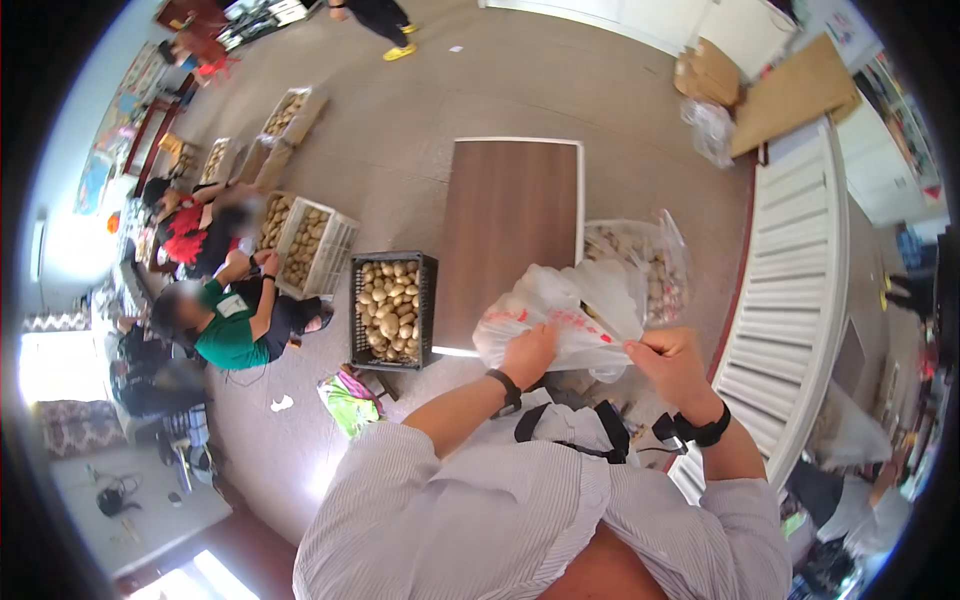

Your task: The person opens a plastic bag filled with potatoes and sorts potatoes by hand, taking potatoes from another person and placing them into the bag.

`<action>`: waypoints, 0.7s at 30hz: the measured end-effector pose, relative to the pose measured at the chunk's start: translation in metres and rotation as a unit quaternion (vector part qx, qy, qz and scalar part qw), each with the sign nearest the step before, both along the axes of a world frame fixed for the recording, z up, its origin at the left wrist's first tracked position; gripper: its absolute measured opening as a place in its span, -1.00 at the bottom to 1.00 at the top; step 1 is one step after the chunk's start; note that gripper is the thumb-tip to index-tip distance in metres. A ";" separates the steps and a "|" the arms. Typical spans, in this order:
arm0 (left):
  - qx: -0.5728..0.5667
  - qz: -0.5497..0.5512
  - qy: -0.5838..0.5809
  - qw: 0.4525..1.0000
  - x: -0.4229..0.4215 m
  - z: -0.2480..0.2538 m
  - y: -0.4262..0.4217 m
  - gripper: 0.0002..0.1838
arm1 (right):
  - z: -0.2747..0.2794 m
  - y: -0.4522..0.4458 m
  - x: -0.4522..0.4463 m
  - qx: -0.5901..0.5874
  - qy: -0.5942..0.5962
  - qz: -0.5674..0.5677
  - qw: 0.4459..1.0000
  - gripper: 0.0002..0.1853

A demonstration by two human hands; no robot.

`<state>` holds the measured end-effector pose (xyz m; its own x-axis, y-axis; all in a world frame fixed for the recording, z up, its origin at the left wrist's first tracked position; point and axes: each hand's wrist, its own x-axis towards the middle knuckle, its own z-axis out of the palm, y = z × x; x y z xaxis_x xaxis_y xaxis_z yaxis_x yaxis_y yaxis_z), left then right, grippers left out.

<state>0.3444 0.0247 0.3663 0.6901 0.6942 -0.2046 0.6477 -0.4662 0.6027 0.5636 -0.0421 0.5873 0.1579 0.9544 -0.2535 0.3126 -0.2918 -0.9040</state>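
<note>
While both hands (528,357) (668,368) pinch it, the plastic bag (545,300) (red-printed) bulges between and beyond them.

Table (515,200) at centre of frame. Plastic bag (540,300) at the table's lower right corner, left hand (530,355) and right hand (672,368) on it. Crate (428,310) just left of the table, potatoes (390,308) inside. Person (235,332) further left. Filled sack (665,262) right of the table; radiator (785,300) at frame right.
</note>
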 end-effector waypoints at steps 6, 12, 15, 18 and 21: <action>0.085 0.060 0.088 0.991 -0.066 -0.018 0.052 -0.85 | -0.016 0.091 -0.054 0.030 0.011 0.098 0.995 -0.55; 0.050 0.160 0.062 0.984 -0.102 -0.028 0.091 -0.73 | -0.022 0.169 -0.094 0.059 0.031 0.126 0.990 -0.52; 0.035 0.195 0.053 0.979 -0.112 -0.020 0.100 -0.76 | -0.018 0.188 -0.110 0.087 0.018 0.147 0.985 -0.52; 0.000 0.218 0.072 0.973 -0.112 -0.014 0.107 -0.75 | -0.007 0.199 -0.117 0.106 0.005 0.157 0.982 -0.54; 0.045 0.253 0.040 0.966 -0.104 -0.033 0.113 -0.78 | 0.001 0.211 -0.120 0.127 -0.027 0.149 0.980 -0.57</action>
